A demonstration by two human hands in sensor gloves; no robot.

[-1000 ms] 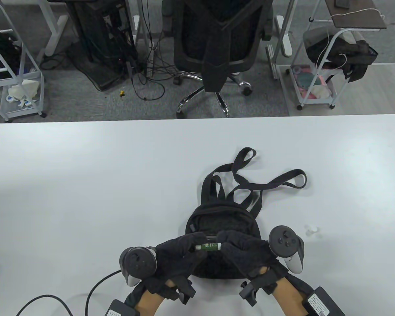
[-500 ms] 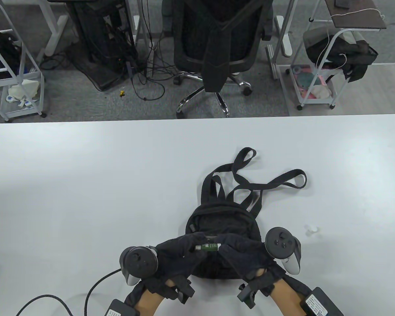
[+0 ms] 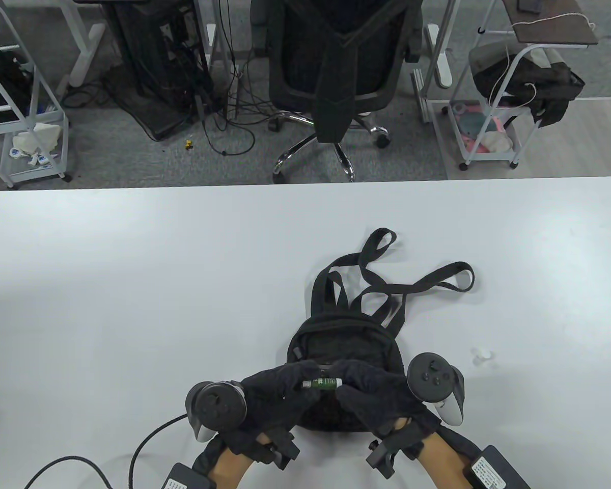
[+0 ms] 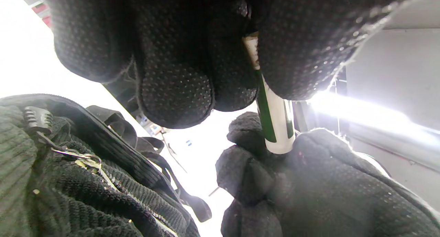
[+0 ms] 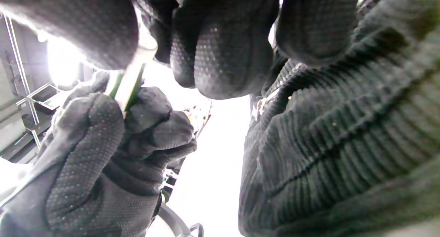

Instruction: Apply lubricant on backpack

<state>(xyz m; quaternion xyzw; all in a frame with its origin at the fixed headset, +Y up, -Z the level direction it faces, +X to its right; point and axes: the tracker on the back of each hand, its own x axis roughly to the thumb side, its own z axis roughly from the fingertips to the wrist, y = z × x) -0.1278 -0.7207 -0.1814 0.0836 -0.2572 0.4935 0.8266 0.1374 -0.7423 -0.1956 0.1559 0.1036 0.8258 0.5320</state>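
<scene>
A small black backpack (image 3: 346,346) lies on the white table (image 3: 132,285), straps trailing toward the far side. Just above its near half, both gloved hands hold a small green-and-white lubricant tube (image 3: 322,383) lying level between them. My left hand (image 3: 280,389) grips the tube's left end and my right hand (image 3: 374,389) pinches its right end. In the left wrist view the tube (image 4: 275,123) runs between both hands' fingers, with the backpack's zipper pull (image 4: 86,161) below. The right wrist view shows the tube (image 5: 129,82) beside the backpack's ribbed fabric (image 5: 343,133).
Two small white bits (image 3: 481,356) lie on the table right of the backpack. A black cable (image 3: 147,448) runs from the left wrist across the near edge. Beyond the table's far edge stand an office chair (image 3: 336,76) and wire carts (image 3: 499,102).
Both hands stay on the tube over the backpack. The right hand has turned and shifted slightly left, its tracker moving inward; the left hand has barely moved.
</scene>
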